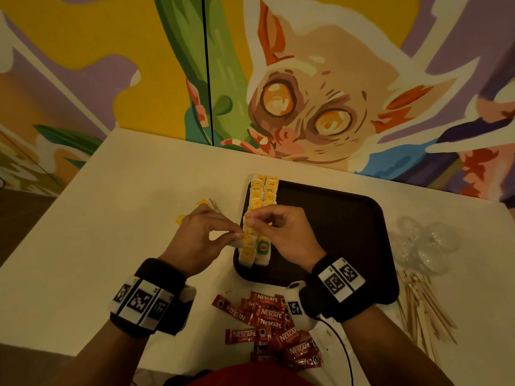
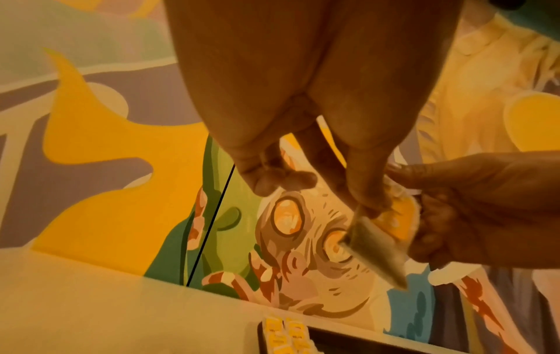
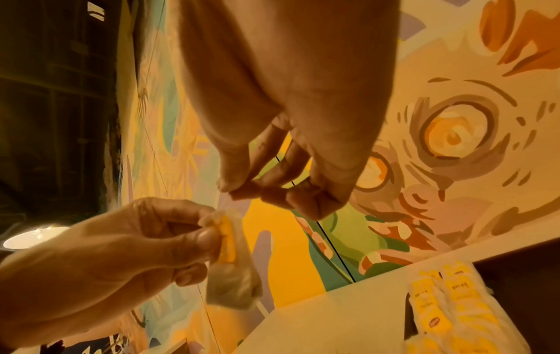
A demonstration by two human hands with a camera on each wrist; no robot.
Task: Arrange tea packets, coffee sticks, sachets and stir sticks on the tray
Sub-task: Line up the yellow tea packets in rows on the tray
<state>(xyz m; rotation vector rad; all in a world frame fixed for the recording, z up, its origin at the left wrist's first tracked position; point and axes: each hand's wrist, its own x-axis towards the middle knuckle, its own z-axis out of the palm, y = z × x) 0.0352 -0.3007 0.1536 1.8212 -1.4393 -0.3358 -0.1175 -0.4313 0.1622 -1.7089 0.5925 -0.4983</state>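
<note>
In the head view, at mid-frame over the near-left end of the dark rectangular plastic tray (image 1: 334,232), the left hand (image 1: 200,240) pinches a white paper tea packet with a yellow tag (image 1: 245,239), while the right hand (image 1: 281,232) pinches something fine beside it, probably its string. The left wrist view shows the left grip closed on the packet's top, lower right of frame; the right wrist view shows the right fingertips (image 3: 242,191) pressed together just above it. Tea is still the step in hand, and next I judge the packet must be laid down to extend the two yellow rows.

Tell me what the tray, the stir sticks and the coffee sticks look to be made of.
Tray: probably moulded plastic, dark and matt, with rounded corners and a raised rim.
Stir sticks: seemingly bare wood, pale tan, thin and flat, unvarnished.
Coffee sticks: likely glossy printed film or foil laminate; red, creased, with small highlights. The frames cannot settle which.
</note>
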